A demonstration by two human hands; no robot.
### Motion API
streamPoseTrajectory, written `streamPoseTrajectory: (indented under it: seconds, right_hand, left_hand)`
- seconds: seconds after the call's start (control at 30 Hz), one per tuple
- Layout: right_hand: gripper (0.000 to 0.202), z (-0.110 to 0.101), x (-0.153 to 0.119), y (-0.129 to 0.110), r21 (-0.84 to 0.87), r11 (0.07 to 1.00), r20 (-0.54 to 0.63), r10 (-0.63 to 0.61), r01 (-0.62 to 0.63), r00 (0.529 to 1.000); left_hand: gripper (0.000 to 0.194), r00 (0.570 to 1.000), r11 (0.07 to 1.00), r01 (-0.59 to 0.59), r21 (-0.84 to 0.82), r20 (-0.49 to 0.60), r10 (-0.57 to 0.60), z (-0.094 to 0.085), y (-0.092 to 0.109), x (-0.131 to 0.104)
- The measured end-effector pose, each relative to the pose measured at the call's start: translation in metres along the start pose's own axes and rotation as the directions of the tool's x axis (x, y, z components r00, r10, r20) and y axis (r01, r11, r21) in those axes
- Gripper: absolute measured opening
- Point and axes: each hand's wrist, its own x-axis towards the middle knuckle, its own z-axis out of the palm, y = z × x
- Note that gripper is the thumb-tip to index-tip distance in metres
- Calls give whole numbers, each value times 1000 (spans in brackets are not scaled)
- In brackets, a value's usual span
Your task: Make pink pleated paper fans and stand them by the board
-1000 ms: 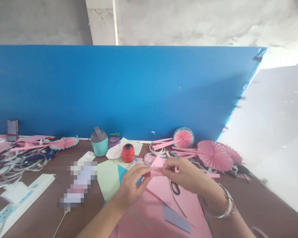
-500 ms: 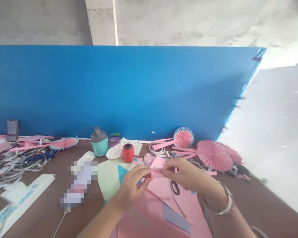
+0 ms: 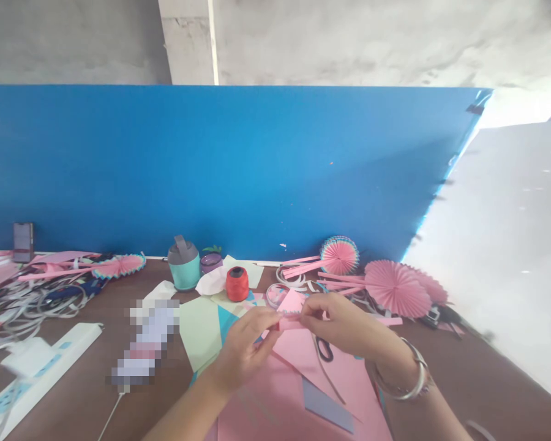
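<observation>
Head view: a small pink paper piece [image 3: 289, 322] is pinched narrowly in the grip of the left hand [image 3: 250, 342] and the right hand [image 3: 342, 323], above pink sheets [image 3: 275, 422] on the worktop [image 3: 477, 380]. Pleated fans [image 3: 395, 289] are seemingly finished; the held piece is apparently folded, unspread. Contents of the lidded teal bottle [image 3: 184, 272] and purple pot [image 3: 210, 264] cannot be told.

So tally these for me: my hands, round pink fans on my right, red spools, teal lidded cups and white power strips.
Left hand and right hand: 2
Round pink fans visible on the right: 3
Red spool: 1
Teal lidded cup: 1
White power strip: 1
Total: 8
</observation>
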Motion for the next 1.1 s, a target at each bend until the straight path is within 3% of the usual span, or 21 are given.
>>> streamPoseTrajectory:
  seconds: [0.2,0.43,0.77,1.1]
  right_hand:
    - [21,2,0,1,-17,1000,-14,-16,16,1000]
    - [10,1,-2,-9,7,998,-75,60,-59,995]
    - [29,-3,-3,-18,-96,987,-164,116,-133,980]
    - [28,-4,8,10,86,996,-135,-15,27,991]
  left_hand:
    - [35,990,988,-132,76,68,127,-5,2,2]
    - [36,985,971,-173,163,4,175,-4,1,-2]
    - [35,992,989,-115,92,-49,120,-2,-4,-7]
    - [33,986,998,-56,2,-157,56,-3,-2,-3]
